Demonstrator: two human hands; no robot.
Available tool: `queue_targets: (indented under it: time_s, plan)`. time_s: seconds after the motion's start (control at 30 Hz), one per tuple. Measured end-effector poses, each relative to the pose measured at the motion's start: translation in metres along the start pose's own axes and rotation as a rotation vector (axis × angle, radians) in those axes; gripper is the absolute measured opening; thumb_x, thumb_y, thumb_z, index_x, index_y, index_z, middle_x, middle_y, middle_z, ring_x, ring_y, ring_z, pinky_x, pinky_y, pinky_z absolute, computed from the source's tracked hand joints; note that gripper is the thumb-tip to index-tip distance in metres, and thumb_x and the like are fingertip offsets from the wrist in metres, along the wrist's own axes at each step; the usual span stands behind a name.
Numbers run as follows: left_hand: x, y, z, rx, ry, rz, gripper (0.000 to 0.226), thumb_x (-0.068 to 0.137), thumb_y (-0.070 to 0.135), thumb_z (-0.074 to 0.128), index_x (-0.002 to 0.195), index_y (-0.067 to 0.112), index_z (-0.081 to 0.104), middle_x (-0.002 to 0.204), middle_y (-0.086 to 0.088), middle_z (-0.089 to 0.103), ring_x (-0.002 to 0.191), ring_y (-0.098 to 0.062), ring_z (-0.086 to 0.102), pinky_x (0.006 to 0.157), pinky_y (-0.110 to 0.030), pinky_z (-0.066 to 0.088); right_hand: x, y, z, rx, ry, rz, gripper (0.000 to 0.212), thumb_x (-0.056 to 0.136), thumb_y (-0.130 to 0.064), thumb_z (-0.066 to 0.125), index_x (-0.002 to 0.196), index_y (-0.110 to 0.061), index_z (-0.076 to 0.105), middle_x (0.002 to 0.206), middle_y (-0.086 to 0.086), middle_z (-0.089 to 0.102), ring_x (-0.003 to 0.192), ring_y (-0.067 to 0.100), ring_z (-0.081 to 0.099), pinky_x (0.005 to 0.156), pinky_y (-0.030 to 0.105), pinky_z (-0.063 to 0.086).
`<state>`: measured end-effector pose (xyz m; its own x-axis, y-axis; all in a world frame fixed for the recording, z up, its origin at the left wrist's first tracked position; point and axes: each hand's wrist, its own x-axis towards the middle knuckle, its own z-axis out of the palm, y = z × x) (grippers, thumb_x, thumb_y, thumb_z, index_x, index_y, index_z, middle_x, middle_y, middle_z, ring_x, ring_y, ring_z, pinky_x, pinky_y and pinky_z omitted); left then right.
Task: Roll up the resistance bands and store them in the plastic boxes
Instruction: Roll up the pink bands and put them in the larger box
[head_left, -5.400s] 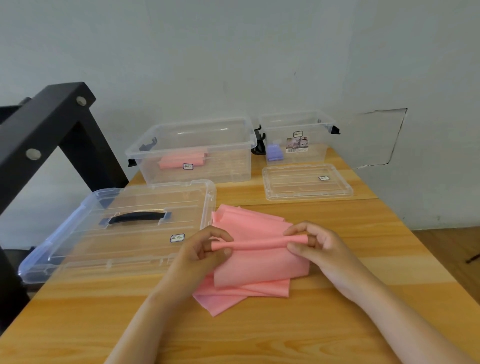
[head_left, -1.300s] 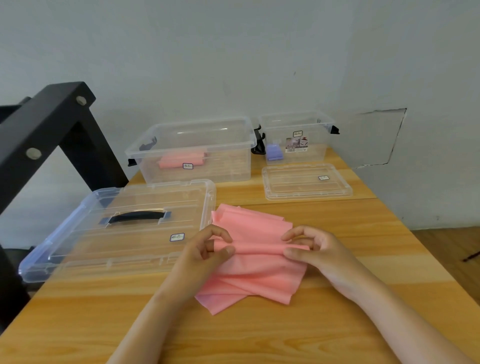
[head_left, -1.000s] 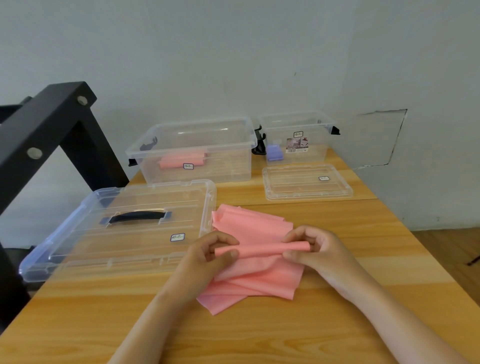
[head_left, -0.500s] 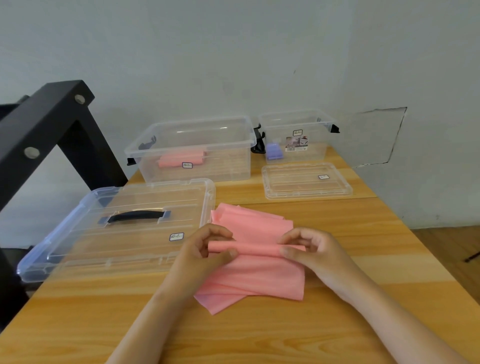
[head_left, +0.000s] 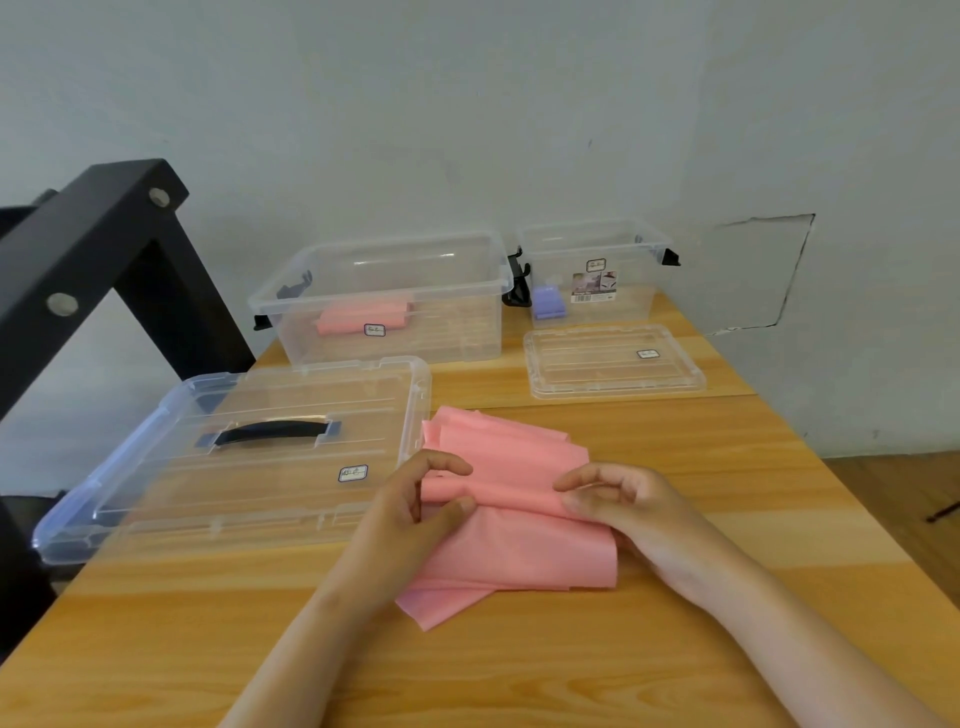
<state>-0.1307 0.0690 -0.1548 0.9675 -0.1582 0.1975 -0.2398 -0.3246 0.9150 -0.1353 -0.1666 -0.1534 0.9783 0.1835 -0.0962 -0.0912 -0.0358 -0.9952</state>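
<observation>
A pink resistance band (head_left: 511, 545) lies in loose folded layers on the wooden table (head_left: 519, 670). My left hand (head_left: 415, 506) pinches a fold at the band's left edge. My right hand (head_left: 618, 499) pinches the same fold at the right edge. At the back stands a large clear box (head_left: 311, 291) with a rolled pink band (head_left: 358, 319) inside. To its right a smaller clear box (head_left: 649, 291) holds a rolled purple band (head_left: 548, 300).
The large lid (head_left: 156, 483) with a black handle lies to the left of the band and overhangs the table's left edge. A small lid (head_left: 613, 361) lies in front of the small box. A black metal frame (head_left: 88, 249) rises at the left. The wall is close behind the boxes.
The thin roll held between both hands half a second ago has flattened into a loose fold. Both hands stay at the band's two ends.
</observation>
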Motion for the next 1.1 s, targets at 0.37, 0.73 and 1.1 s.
queue_targets:
  time_s: [0.37,0.73,1.1]
  plan:
    - [0.000,0.005,0.000,-0.070,-0.053,-0.011,0.018,0.081,0.006,0.073,0.092,0.012,0.059,0.062,0.011,0.055,0.057,-0.006,0.039,0.052,-0.015,0.031,-0.002,-0.001,0.002,-0.061,0.040,-0.101,0.015,0.077,-0.013,0.076,0.089,-0.021,0.072,0.081,-0.011,0.069,0.078,0.003,0.062,0.067,0.012,0.043]
    - [-0.001,0.006,-0.001,-0.113,-0.114,0.026,0.013,0.088,0.023,0.064,0.090,0.010,0.064,0.080,0.006,0.059,0.073,-0.005,0.051,0.066,-0.013,0.038,-0.002,0.000,0.002,-0.073,0.095,-0.172,0.021,0.075,-0.002,0.077,0.082,-0.020,0.071,0.092,-0.006,0.072,0.087,0.006,0.064,0.072,0.013,0.047]
    - [0.001,-0.002,-0.001,0.018,-0.144,-0.019,0.013,0.085,0.043,0.065,0.093,0.033,0.065,0.086,0.002,0.059,0.071,-0.004,0.049,0.063,-0.015,0.037,-0.002,-0.001,0.001,-0.112,0.100,-0.147,0.014,0.077,-0.010,0.076,0.085,-0.021,0.072,0.093,-0.004,0.071,0.087,0.008,0.065,0.072,0.014,0.046]
